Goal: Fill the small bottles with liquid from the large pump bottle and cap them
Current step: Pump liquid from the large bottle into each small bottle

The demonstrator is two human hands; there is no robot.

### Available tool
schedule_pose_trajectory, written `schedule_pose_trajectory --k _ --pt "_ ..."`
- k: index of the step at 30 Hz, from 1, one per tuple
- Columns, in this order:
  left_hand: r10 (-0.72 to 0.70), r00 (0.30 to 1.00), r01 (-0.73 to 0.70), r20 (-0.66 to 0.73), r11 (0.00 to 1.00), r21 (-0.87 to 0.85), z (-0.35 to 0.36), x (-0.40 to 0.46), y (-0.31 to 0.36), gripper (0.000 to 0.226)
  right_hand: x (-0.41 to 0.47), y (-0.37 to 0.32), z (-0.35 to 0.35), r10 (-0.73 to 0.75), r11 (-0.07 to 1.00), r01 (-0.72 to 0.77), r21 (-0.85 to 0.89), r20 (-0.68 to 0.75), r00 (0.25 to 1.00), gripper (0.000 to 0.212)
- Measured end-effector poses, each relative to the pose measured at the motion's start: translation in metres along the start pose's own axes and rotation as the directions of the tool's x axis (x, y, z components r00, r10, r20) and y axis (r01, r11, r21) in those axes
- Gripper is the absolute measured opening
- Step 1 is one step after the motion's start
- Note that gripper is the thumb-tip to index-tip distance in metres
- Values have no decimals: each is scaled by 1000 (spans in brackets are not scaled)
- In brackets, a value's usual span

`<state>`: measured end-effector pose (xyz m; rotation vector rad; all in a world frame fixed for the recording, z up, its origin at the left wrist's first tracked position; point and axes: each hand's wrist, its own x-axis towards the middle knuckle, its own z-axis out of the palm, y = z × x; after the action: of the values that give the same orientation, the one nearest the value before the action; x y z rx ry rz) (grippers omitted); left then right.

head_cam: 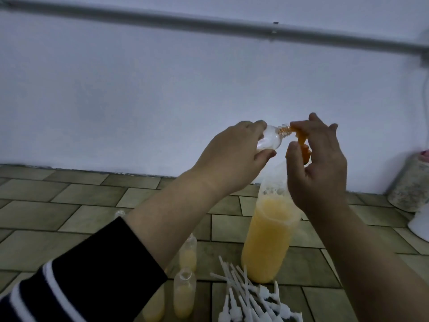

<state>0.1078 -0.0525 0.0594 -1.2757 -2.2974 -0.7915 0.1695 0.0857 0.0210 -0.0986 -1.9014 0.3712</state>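
Observation:
My left hand (232, 156) grips a small clear bottle (109, 140), tipped on its side with its threaded neck against the orange pump spout (299, 147). My right hand (318, 168) curls its fingers round that orange pump head on top of the large bottle (267, 240), which stands on the tiled surface about two thirds full of frothy yellow-orange liquid. The small bottle looks nearly without liquid. Below my left forearm stand three small bottles (188, 254), (184, 296), (153, 307), each partly filled with the same liquid and uncapped.
A heap of several white pump caps with long tubes (253, 298) lies at the front, right of the small bottles. Another clear small bottle neck (120, 213) shows behind my forearm. A speckled container (408, 187) and a white object (420, 224) stand at the right by the wall.

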Motion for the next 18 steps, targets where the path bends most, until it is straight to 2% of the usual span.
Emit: schedule_pose_trajectory --k 7,11,18 --pt "0 999 -2 -53 1000 -26 3 -2 2 43 -4 -2 5 15 1000 -14 15 -69 997 33" --pt "-6 1000 5 -23 1000 -28 10 -9 0 43 -13 1 6 24 1000 -23 20 -52 998 31" --pt "-1 997 -3 -74 998 -57 0 -5 2 41 6 -9 -5 20 1000 -20 0 -17 1000 38"
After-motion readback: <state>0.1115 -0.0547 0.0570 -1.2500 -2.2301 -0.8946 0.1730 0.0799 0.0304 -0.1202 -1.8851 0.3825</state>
